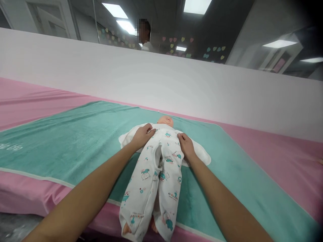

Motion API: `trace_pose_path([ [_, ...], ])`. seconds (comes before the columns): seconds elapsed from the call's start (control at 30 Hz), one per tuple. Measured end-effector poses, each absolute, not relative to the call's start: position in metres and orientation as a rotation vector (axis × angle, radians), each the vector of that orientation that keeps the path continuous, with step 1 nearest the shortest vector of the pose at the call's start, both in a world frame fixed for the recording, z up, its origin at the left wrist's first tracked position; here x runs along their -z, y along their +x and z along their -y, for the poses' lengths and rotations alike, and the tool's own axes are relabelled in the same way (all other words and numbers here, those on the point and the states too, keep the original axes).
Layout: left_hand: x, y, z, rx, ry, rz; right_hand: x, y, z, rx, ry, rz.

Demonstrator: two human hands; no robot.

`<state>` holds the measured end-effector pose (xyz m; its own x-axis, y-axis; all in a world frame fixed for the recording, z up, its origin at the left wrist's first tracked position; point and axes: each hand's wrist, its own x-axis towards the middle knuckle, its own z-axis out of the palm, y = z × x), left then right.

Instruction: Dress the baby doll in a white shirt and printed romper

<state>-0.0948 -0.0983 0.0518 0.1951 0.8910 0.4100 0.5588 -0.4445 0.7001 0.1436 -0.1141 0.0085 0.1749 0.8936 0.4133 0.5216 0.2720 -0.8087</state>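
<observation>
1. Left hand and right hand each pinch the patterned trousers at the waist
2. Level grips and even tension should keep the waist straight on the doll
3. Trousers cross the near edge of the green towel; the doll's head lies toward its far edge

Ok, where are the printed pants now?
In the head view, the printed pants are on the doll at lower centre, left hand and right hand at the waist.
</observation>
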Motion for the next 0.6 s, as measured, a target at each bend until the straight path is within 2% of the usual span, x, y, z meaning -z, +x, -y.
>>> trace_pose_path([
  [0.2,-0.037,-0.088,0.088,-1.323,1.802,-1.43,-0.006,0.154,0.103,-0.533,-1.505,1.485],
  [0.4,-0.038,-0.106,0.085,-1.071,1.436,-0.947,-0.007,0.153,0.109,-0.481,-1.531,1.561],
  [0.6,-0.04,-0.113,0.081,-0.973,1.193,-0.666,-0.002,0.164,0.119,-0.876,-1.402,1.566],
])
